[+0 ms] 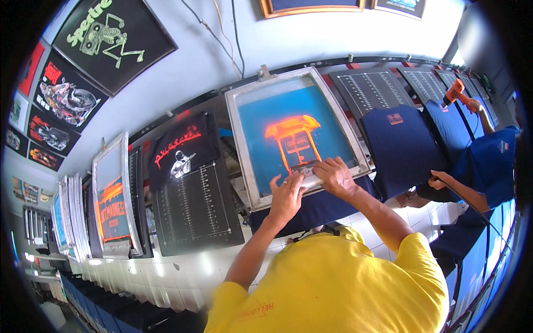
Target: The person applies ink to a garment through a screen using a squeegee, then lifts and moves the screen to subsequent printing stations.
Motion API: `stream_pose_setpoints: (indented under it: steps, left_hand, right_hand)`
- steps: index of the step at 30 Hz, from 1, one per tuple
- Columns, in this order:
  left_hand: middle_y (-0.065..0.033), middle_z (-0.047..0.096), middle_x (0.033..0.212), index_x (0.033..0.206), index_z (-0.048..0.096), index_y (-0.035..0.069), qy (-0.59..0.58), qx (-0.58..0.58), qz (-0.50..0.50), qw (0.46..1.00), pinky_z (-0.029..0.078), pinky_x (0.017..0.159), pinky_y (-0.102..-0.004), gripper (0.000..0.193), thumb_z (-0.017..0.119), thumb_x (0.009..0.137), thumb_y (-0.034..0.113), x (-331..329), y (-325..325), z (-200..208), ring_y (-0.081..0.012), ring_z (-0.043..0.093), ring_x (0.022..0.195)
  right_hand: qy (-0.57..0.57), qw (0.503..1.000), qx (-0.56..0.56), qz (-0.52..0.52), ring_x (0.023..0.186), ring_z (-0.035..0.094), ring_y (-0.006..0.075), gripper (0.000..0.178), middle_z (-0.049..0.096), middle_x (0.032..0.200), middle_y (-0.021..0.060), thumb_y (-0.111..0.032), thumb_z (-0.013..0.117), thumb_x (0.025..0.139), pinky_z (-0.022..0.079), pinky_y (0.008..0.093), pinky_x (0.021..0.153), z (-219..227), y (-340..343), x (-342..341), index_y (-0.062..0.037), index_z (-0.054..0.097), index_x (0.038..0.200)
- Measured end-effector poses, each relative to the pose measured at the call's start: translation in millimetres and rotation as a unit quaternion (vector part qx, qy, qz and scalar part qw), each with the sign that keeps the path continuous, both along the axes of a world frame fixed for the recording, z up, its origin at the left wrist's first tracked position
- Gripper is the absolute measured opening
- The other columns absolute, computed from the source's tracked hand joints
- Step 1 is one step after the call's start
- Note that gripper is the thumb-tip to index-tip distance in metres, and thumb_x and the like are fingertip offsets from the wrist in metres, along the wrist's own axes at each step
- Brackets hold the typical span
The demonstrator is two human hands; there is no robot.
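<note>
A silver-framed printing screen (pixel 300 77) with blue mesh lies before me, a little right of the middle. Bright orange ink (pixel 294 129) is smeared over its mesh in a broad band and two streaks running toward me. Both my hands grip a squeegee (pixel 303 167) at the near end of those streaks. My left hand (pixel 286 197) has its fingers on the left end, while my right hand (pixel 335 178) curls over the right end; they partly hide the tool. Navy cloth (pixel 313 208) shows beneath the frame's near edge.
To the left, a dark shirt (pixel 183 145) lies on a ruled black board (pixel 191 213), beside another ink-marked screen (pixel 127 183). At right, navy shirts (pixel 397 147) cover boards. There a co-worker's hand (pixel 475 105) holds an orange heat gun (pixel 455 93); their other hand (pixel 441 180) holds a cable.
</note>
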State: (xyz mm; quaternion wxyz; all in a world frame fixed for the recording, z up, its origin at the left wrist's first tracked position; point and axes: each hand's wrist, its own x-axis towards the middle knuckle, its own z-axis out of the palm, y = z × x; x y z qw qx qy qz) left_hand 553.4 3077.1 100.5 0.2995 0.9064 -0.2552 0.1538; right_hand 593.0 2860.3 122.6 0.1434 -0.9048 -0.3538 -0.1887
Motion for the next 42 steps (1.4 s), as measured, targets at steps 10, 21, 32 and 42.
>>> stream_pose_setpoints:
  steps: [10,21,32,42]
  left_hand:
    - [-0.0120,0.056,0.139,0.135,0.049,0.007,0.027,0.017,-0.029,0.999,0.023,0.112,-0.0566,0.044,0.062,0.094,0.016,-9,5,-23,-0.0273,0.050,0.134]
    - [-0.0326,0.044,0.143,0.142,0.038,-0.009,0.064,-0.079,0.270,0.957,0.033,0.113,-0.0504,0.065,0.064,0.094,0.026,21,98,-45,-0.0465,0.040,0.136]
    - [-0.0307,0.066,0.114,0.139,0.047,-0.004,0.194,-0.077,0.343,0.916,0.052,0.091,-0.0465,0.072,0.073,0.083,0.034,18,110,-61,-0.0448,0.065,0.104]
    - [-0.0267,0.069,0.094,0.124,0.057,-0.001,0.146,-0.117,0.344,0.920,0.054,0.080,-0.0510,0.059,0.074,0.074,0.023,25,79,-54,-0.0455,0.067,0.090]
  right_hand:
    - [0.090,0.995,-0.006,0.035,0.121,0.052,0.0300,0.066,0.058,0.129,0.0127,-0.050,0.074,0.079,0.042,0.0439,0.100,-10,-6,-12,-0.0050,0.060,0.125]
    - [0.099,0.911,0.095,-0.389,0.107,0.062,0.0375,0.039,0.065,0.113,0.0204,-0.029,0.072,0.086,0.049,0.0485,0.090,-16,-87,30,0.0002,0.067,0.111]
    - [0.228,0.870,0.248,-0.361,0.099,0.064,0.0416,0.048,0.065,0.102,0.0272,-0.028,0.079,0.079,0.049,0.0445,0.085,-66,-104,49,0.0069,0.067,0.110]
    - [0.187,0.875,0.302,-0.329,0.089,0.067,0.0369,0.042,0.068,0.096,0.0242,-0.026,0.074,0.083,0.050,0.0416,0.080,-124,-139,72,0.0072,0.065,0.108]
